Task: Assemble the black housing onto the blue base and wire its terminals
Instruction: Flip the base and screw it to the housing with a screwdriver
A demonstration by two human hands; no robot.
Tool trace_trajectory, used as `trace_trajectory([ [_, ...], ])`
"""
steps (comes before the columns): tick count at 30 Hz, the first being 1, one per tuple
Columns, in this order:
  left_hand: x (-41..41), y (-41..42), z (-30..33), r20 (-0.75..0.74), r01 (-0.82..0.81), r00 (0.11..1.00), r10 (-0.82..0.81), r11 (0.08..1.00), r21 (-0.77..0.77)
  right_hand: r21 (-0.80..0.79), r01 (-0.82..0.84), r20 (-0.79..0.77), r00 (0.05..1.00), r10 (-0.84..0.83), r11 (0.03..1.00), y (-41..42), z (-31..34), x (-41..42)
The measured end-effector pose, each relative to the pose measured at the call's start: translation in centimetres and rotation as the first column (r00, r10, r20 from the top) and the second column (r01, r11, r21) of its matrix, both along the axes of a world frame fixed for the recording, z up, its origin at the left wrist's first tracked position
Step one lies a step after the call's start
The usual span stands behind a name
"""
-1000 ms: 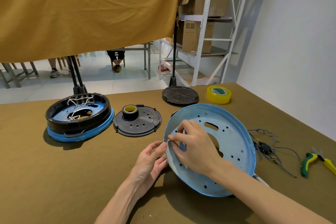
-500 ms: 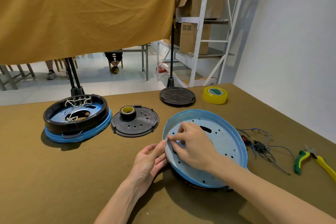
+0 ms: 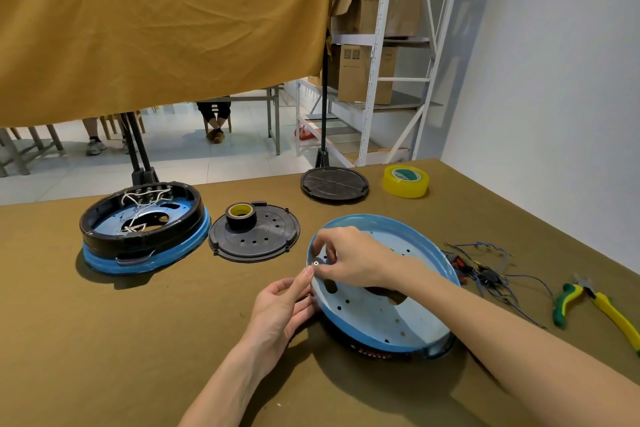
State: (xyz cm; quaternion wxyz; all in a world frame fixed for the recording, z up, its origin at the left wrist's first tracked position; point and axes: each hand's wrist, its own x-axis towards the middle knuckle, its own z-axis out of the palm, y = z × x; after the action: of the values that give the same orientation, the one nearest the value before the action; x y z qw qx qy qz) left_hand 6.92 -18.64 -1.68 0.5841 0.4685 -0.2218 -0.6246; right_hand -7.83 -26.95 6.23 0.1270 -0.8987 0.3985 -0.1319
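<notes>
Right hand [image 3: 349, 258] reaches over the blue base [image 3: 381, 308], fingers curled, pinching a small silver ring-shaped part [image 3: 316, 263] at the base's left rim. Left hand [image 3: 284, 305] sits just outside that rim, index fingertip touching the rim beside the part, other fingers loosely curled; cannot tell if it grips anything. Base lies tilted on the worktop [image 3: 104, 340] near its front edge, over a dark part underneath. Finished black housing [image 3: 138, 218] on another blue base sits toward the back left edge. Black perforated disc [image 3: 254, 234] with a tape roll [image 3: 240, 215] lies between. Wire bundle [image 3: 485, 270] and pliers [image 3: 588, 302] lie toward the right edge, yellow tape [image 3: 406, 181] at the back.
</notes>
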Motion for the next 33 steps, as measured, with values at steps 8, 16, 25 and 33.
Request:
trace_trajectory([
  [8, 0.1, -0.4, -0.3, -0.004, -0.008, 1.000, 0.008, 1.000, 0.019, -0.045, -0.027, 0.006, 1.000, 0.027, 0.999, -0.1, 0.1, -0.3],
  [16, 0.2, -0.6, -0.7, 0.017, -0.012, 1.000, 0.011, 1.000, 0.020, -0.068, -0.028, -0.069, 0.997, 0.023, 0.997, -0.5, 0.1, 0.2],
  [25, 0.3, -0.7, -1.0, 0.006, 0.000, 1.000, 0.000, 1.000, 0.009, -0.084, -0.028, -0.077, 0.997, 0.022, 0.996, -0.7, -0.6, -0.4],
  [33, 0.4, -0.9, -1.2, -0.044, 0.006, 0.999, -0.006, 1.000, 0.005, -0.063, -0.053, -0.085, 0.995, 0.047, 0.997, -0.4, 0.0, -0.2],
])
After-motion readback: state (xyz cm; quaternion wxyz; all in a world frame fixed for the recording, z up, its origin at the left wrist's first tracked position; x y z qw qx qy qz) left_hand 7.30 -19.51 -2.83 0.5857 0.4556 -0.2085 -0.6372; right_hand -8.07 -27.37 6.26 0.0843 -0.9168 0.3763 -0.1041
